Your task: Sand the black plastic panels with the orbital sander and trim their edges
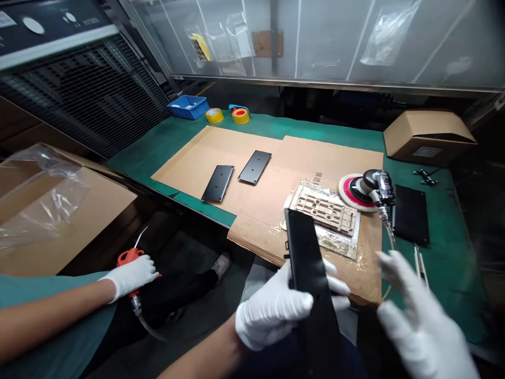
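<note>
Left hand: white-gloved left hand point(276, 308), thumb across the front face, fingers wrapped behind, clamped on the long black flat metal plate point(305, 258).
Plate: held off the table and tilted. Its upper end is over the near edge of the brown cardboard sheet point(189, 163), its lower end runs down toward the lap.
Right hand: white-gloved right hand point(422, 321), blurred, fingers spread wide apart, holding nothing. It is just right of the plate, not touching it.
Co-worker: second person's white-gloved hand point(132, 275) at far left, closed around an orange air gun with hose point(128, 257), below table level.
Past plate tip: tan cut-out jig on crinkled clear plastic point(327, 210), lying on the cardboard.
Beside jig: round sander with white pad and red ring point(363, 190), just to its right.
Further back: short black plate point(218, 182) and a second short black plate point(254, 167), flat on the cardboard, near each other but apart.
Right side: black rectangular panel point(411, 213) on the green table mat point(158, 142).
Back edge: blue plastic bin point(188, 106), yellow tape roll point(214, 115), orange tape roll point(240, 115). A brown cardboard box point(428, 136) sits back right.
</note>
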The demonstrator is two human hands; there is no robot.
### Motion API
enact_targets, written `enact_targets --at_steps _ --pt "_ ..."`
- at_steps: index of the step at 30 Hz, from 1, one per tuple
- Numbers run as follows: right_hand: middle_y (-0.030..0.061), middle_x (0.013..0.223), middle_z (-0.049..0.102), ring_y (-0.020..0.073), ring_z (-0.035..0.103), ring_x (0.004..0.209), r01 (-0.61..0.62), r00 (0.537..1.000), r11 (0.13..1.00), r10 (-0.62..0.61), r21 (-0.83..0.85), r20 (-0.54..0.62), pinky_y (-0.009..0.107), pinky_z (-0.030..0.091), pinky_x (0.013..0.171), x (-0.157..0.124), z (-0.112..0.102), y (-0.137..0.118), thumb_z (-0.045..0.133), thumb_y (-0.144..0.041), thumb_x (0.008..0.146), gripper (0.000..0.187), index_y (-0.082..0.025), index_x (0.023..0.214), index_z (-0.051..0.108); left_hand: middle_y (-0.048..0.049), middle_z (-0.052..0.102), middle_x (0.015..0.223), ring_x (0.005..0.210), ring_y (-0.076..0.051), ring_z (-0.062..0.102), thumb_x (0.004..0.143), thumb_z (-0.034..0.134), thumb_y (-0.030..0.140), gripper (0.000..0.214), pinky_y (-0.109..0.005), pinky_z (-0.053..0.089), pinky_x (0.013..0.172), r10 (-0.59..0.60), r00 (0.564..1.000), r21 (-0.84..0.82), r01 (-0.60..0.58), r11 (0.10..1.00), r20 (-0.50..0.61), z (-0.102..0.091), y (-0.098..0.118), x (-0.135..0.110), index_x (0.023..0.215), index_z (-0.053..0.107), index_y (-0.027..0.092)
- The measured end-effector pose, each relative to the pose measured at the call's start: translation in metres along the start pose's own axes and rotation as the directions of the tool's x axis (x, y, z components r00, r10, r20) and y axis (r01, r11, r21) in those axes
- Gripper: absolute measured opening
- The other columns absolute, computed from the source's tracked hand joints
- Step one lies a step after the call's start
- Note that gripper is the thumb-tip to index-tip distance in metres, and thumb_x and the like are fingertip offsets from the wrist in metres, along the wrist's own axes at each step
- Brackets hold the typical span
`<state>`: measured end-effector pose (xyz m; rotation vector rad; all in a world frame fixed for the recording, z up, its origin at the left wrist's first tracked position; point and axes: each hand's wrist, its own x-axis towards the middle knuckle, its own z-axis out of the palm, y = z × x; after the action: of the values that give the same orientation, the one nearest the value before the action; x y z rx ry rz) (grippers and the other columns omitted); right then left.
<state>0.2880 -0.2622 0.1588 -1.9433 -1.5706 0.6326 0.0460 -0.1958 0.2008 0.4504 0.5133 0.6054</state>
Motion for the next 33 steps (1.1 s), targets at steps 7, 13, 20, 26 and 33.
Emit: enact_targets --at_steps 7,13,20,26,33 --pt "0.011 0.151 0.051 0.0297 0.052 0.133 0.31 0.898 0.931 -0.353 0.193 0.263 0.042 0.045 0.109 0.104 0.042 -0.068 0.061 -0.025 0.082 0.085 -0.025 0.161 0.03 -0.0117 0.048 0.156 0.148 -0.033 0.041 0.076 0.087 0.028 0.089 -0.05 0.031 0.126 0.389 0.918 0.28 -0.355 0.892 -0.073 -0.03 -0.009 0.072 0.153 0.043 0.027" --pt "0.02 0.141 0.055 0.0419 0.052 0.125 0.391 0.901 0.81 -0.241 -0.437 0.36 0.052 0.041 0.103 0.208 0.065 0.001 0.074 -0.037 0.069 0.09 -0.023 0.154 0.047 -0.0147 0.047 0.156 0.143 -0.029 0.048 0.091 0.068 0.034 0.065 -0.05 0.037 0.123 0.588 0.743 0.659 -0.272 0.701 -0.319 -0.094 -0.011 0.107 0.15 0.045 0.023" --pt "0.0187 0.161 0.033 0.0407 0.037 0.142 0.469 0.854 0.755 -0.255 -0.458 0.453 0.052 0.025 0.116 0.209 0.069 0.027 0.077 -0.06 0.07 0.103 -0.029 0.16 0.038 -0.0128 0.055 0.15 0.144 -0.028 0.046 0.099 0.052 0.028 0.044 -0.049 0.033 0.125 0.662 0.708 0.969 -0.151 -0.197 0.244 -0.111 0.02 0.148 0.142 0.057 0.02" --pt "0.0229 0.149 0.045 0.0413 0.046 0.131 0.359 0.913 0.753 -0.16 -0.552 0.375 0.051 0.029 0.111 0.194 0.054 0.017 0.081 -0.055 0.065 0.106 -0.022 0.157 0.04 -0.0132 0.059 0.142 0.137 -0.029 0.05 0.103 0.047 0.034 0.037 -0.051 0.037 0.121 0.465 0.796 0.866 -0.14 -0.481 0.387 -0.116 0.044 0.191 0.132 0.064 0.019" --pt "0.019 0.153 0.044 0.0373 0.049 0.129 0.33 0.931 0.776 -0.173 -0.538 0.322 0.047 0.035 0.109 0.196 0.064 0.029 0.082 -0.051 0.067 0.098 -0.025 0.155 0.044 -0.0117 0.062 0.139 0.131 -0.027 0.055 0.101 0.048 0.026 0.031 -0.047 0.044 0.116 0.586 0.732 0.908 -0.106 -0.406 0.348 -0.12 0.04 0.201 0.123 0.069 0.021"
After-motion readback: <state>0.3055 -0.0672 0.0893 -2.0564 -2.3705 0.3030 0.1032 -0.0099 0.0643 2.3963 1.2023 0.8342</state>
